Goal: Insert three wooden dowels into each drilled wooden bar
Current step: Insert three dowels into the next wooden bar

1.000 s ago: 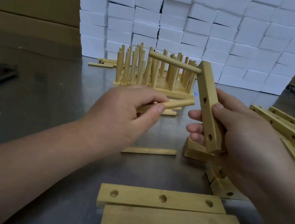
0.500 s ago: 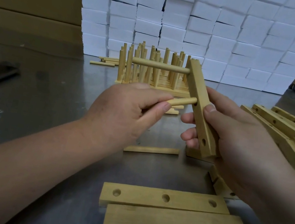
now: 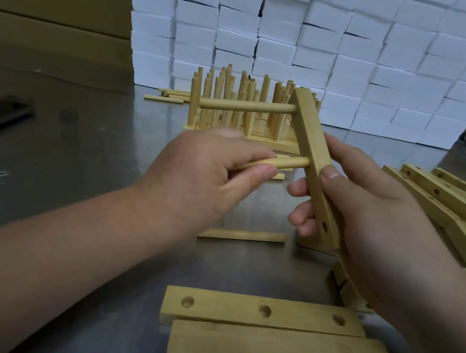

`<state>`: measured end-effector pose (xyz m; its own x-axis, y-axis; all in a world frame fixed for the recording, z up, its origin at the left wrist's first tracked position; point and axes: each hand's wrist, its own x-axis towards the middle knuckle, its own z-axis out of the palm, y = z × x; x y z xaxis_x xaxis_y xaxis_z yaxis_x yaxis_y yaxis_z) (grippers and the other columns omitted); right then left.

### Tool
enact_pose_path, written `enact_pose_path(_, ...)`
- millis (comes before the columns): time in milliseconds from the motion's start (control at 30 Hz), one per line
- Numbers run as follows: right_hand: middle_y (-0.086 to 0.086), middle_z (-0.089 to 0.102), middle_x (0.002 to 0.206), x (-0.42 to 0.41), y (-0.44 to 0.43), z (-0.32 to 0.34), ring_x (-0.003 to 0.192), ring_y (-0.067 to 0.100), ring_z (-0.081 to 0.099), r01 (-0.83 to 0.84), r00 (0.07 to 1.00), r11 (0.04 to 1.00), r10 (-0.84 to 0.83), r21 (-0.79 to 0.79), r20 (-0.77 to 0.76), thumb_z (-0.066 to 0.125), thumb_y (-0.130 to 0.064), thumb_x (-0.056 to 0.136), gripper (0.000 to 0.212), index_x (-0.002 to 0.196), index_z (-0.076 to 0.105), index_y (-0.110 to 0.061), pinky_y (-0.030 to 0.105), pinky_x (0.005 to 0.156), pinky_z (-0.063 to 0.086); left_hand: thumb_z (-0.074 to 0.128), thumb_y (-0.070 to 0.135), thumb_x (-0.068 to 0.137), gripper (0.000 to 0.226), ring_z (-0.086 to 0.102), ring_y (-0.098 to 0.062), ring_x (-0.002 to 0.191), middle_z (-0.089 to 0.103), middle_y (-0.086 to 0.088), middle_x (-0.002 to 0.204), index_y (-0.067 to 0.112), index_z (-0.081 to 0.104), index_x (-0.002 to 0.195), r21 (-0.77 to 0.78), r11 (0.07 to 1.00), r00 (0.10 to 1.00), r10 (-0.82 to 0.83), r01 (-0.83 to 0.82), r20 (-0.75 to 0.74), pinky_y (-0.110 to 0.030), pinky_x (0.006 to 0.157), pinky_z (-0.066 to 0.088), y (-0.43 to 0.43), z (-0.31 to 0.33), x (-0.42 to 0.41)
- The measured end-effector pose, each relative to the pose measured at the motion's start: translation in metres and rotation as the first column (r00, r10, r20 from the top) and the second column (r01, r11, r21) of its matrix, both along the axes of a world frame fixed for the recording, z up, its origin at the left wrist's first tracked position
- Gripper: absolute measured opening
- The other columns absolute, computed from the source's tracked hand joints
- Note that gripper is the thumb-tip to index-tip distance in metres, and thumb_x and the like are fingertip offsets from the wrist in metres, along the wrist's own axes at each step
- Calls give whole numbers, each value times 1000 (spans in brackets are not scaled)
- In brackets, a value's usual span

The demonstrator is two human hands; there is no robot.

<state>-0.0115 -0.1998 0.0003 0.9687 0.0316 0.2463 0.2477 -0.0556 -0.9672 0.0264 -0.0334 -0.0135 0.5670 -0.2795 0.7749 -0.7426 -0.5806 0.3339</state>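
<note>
Cardboard box [image 3: 69,1] lettering is cut off, unreadable. Left hand [image 3: 203,177] pinches a dowel [image 3: 290,163]; right hand [image 3: 368,212] grips the drilled bar [image 3: 310,134].

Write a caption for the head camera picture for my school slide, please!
Left hand fits a second dowel into the drilled bar gripped by the right hand; the first dowel is already in.

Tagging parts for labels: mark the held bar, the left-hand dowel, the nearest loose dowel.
held bar [image 3: 311,140]: head view, upper side face.
left-hand dowel [image 3: 293,164]: head view, exposed stretch near the bar.
nearest loose dowel [image 3: 241,235]: head view, mid-length.
</note>
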Motion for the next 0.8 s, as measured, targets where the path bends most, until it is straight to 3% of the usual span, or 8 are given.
enact_pose_path(100,-6,62,65,-1,1,0,47,8,54,-2,1000,1000,2,-16,13,39,-14,98,37,129,52,-29,18,45,44,56,26,83,24,53,-8,72,59,6,68,15,72,98,-39,999,997,-28,26,-67,-19,59,42,-1,0,-1)
enact_pose_path(167,-5,62,65,-1,1,-1,47,7,52,-2,1000,1000,2,-25,10,40,-14,97,38,129,52,-30,19,44,42,56,27,83,23,56,-8,75,65,3,72,17,73,94,-72,996,991,-54,46,-123,-20,63,44,-1,-1,-1)
enact_pose_path(300,-6,61,66,0,0,-2,48,7,51,13,1000,997,-12,-70,15,40,-15,97,40,132,49,-31,19,45,41,60,29,87,19,58,-11,73,62,-3,75,29,69,70,-128,989,955,-102,68,-280,-19,60,45,-3,-1,-2)
enact_pose_path(367,-7,61,66,0,0,-2,49,6,51,25,999,995,-22,-95,29,40,-16,97,40,133,48,-32,17,46,42,59,29,86,25,57,-4,67,62,3,72,40,63,63,-169,984,923,-107,46,-370,-9,54,42,-4,2,-3)
enact_pose_path(533,-9,62,68,1,1,-3,50,5,52,43,998,992,-37,-119,58,39,-17,98,40,131,49,-38,16,47,43,59,31,85,22,53,16,61,57,29,52,40,61,65,-220,975,868,-130,25,-480,2,52,35,-8,6,-1)
enact_pose_path(633,-5,62,70,2,4,-3,51,6,54,68,996,993,-62,-98,63,38,-16,98,40,131,48,-37,16,49,46,57,40,85,22,49,13,49,53,27,46,38,60,63,-254,967,869,-154,34,-470,0,48,34,-8,6,1)
enact_pose_path(733,0,64,76,7,-3,3,53,7,58,171,983,985,-171,2,73,37,-13,99,40,135,43,-28,17,52,51,47,67,78,31,55,2,56,62,20,63,40,62,74,-311,950,834,-189,23,-518,-17,58,42,1,5,7)
enact_pose_path(800,3,66,78,13,-13,10,55,9,62,247,967,955,-253,165,15,38,-15,99,36,133,44,-23,20,54,55,49,68,70,31,56,1,68,62,18,75,41,61,76,-126,992,816,-72,-2,-574,-22,62,41,7,3,10)
